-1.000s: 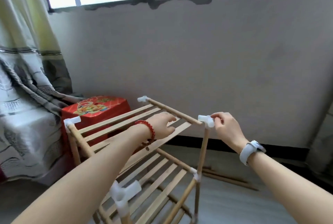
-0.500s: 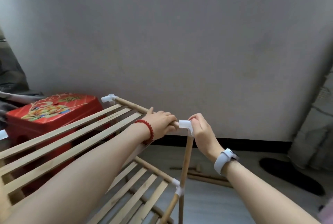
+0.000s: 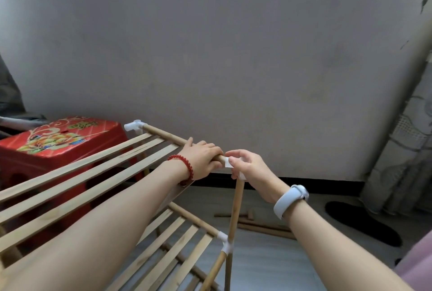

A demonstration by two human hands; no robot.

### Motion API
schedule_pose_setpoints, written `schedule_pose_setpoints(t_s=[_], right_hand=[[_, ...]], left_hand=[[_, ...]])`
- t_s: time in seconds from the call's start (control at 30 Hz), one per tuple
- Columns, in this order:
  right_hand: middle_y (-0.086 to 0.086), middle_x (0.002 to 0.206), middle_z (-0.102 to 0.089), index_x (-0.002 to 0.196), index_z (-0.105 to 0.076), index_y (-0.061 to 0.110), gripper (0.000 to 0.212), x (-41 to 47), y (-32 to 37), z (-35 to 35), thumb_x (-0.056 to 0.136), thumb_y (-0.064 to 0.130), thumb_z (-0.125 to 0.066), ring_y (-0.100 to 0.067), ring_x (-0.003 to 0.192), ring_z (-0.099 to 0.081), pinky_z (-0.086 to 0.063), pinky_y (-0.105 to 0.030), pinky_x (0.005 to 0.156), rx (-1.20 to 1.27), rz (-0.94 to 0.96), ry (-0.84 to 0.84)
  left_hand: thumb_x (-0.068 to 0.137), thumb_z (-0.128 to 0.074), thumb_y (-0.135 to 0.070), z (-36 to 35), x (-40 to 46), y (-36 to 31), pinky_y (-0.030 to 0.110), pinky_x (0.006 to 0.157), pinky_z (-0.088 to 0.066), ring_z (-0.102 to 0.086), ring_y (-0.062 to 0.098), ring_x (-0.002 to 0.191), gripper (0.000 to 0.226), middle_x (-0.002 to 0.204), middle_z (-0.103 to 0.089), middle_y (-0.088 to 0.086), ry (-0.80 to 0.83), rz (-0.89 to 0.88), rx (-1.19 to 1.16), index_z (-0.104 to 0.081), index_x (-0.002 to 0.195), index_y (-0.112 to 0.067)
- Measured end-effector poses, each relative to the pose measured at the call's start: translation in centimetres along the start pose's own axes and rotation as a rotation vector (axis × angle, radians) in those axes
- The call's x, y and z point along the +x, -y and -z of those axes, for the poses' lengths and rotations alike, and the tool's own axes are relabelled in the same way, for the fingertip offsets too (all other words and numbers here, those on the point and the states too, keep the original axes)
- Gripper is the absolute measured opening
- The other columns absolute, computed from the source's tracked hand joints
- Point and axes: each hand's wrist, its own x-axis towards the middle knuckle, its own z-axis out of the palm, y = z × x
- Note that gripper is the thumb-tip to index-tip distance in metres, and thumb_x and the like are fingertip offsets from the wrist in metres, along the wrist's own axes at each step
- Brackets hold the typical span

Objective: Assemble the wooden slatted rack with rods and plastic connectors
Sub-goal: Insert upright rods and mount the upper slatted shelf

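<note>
Head view: since the earlier frame the hands have closed together at the rack's [image 3: 98, 173] far right corner. Left hand [image 3: 203, 157] curls over the top rod [image 3: 163, 133], which runs from far left to near right. Right hand [image 3: 247, 166] pinches the white connector [image 3: 227, 162] atop the upright post [image 3: 235, 211].

Two bare forearms, no sleeves on either. Left hand [image 3: 201, 158] has a red bead bracelet [image 3: 184, 169] round the wrist, glossy round beads on a single strand. Right hand [image 3: 251, 169] has a white smooth band [image 3: 289, 200] at the wrist, rounded oblong body, watch or fitness tracker type, face not readable. Pink fabric [image 3: 418, 265] at the 4 o'clock corner, probably clothing, too cropped to tell.
</note>
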Motion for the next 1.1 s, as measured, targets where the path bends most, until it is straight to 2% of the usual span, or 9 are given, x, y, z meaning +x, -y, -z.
schedule_pose_setpoints(t_s=[0.07,0.17,0.3,0.4,0.63,0.8,0.9,1.0,1.1], right_hand=[[0.001,0.077,-0.054,0.108,-0.059,0.012,0.017,0.0,-0.4,-1.0,0.096,0.018,-0.048,-0.010,0.070,-0.052,-0.044,-0.012,0.060,0.059,-0.009,-0.143],[0.005,0.081,-0.055,0.093,-0.059,0.018,0.009,0.3,-0.8,-2.5,0.093,0.021,-0.050,-0.014,0.079,-0.053,-0.043,-0.024,0.069,0.093,-0.019,-0.310],[0.009,0.078,-0.056,0.089,-0.059,0.019,0.010,0.2,-1.3,-2.4,0.092,0.023,-0.050,-0.010,0.076,-0.054,-0.039,-0.022,0.063,0.069,-0.045,-0.482],[0.004,0.078,-0.057,0.090,-0.060,0.018,0.014,0.4,-1.3,-1.7,0.093,0.024,-0.048,-0.020,0.084,-0.056,-0.041,-0.026,0.071,0.010,-0.043,-0.410],[-0.003,0.085,-0.057,0.109,-0.061,0.011,0.028,1.0,-0.5,-2.4,0.093,0.027,-0.044,-0.021,0.086,-0.053,-0.039,-0.027,0.070,-0.124,-0.075,-0.286],[-0.005,0.086,-0.061,0.098,-0.061,0.016,0.026,0.8,-0.2,-2.3,0.093,0.031,-0.041,-0.025,0.088,-0.058,-0.043,-0.031,0.069,-0.216,-0.099,-0.265],[-0.005,0.091,-0.062,0.100,-0.058,0.017,0.024,0.7,-0.2,-2.5,0.094,0.032,-0.042,-0.024,0.089,-0.058,-0.045,-0.033,0.073,-0.209,-0.098,-0.281],[-0.003,0.090,-0.059,0.099,-0.055,0.015,0.022,0.6,-0.7,-2.4,0.094,0.033,-0.043,-0.020,0.083,-0.054,-0.041,-0.030,0.066,-0.157,-0.088,-0.310],[-0.003,0.088,-0.058,0.088,-0.052,0.017,0.017,0.8,-0.8,-2.0,0.093,0.032,-0.044,-0.020,0.079,-0.054,-0.037,-0.028,0.058,-0.088,-0.086,-0.329]], left_hand=[[0.096,-0.041,-0.035,-0.1,0.0,0.1,0.053,0.111,-0.009,-0.037,0.017,0.124,0.030,0.125,-0.051,-0.006,-0.011,0.011,-0.010,-0.049,0.123,-0.025],[0.096,-0.042,-0.036,-0.3,0.1,0.0,0.053,0.111,-0.009,-0.038,0.016,0.123,0.029,0.123,-0.051,-0.006,-0.011,0.013,-0.019,-0.050,0.121,-0.025],[0.095,-0.043,-0.039,0.2,0.2,0.5,0.050,0.110,-0.016,-0.040,0.016,0.121,0.029,0.122,-0.053,-0.007,-0.060,0.035,-0.028,-0.051,0.120,-0.026],[0.094,-0.043,-0.042,0.8,0.4,0.9,0.045,0.104,-0.025,-0.041,0.016,0.119,0.030,0.122,-0.052,-0.009,-0.030,0.028,0.014,-0.051,0.120,-0.028],[0.094,-0.046,-0.036,0.8,0.2,0.6,0.046,0.108,-0.019,-0.040,0.017,0.120,0.031,0.123,-0.054,-0.007,-0.073,0.040,-0.025,-0.052,0.122,-0.025],[0.094,-0.047,-0.034,0.8,0.0,0.4,0.047,0.107,-0.020,-0.042,0.019,0.118,0.029,0.120,-0.056,-0.005,-0.102,0.041,-0.046,-0.053,0.121,-0.023],[0.095,-0.048,-0.032,1.1,0.1,0.5,0.041,0.103,-0.025,-0.044,0.020,0.116,0.028,0.120,-0.057,-0.004,-0.133,0.022,-0.054,-0.055,0.120,-0.023],[0.095,-0.048,-0.034,1.1,0.2,0.2,0.035,0.096,-0.029,-0.046,0.021,0.114,0.029,0.120,-0.057,-0.003,-0.106,-0.017,0.016,-0.056,0.121,-0.025],[0.095,-0.047,-0.036,0.6,0.0,-0.1,0.035,0.096,-0.029,-0.046,0.020,0.115,0.029,0.120,-0.057,-0.003,-0.081,-0.044,0.055,-0.056,0.121,-0.026]])
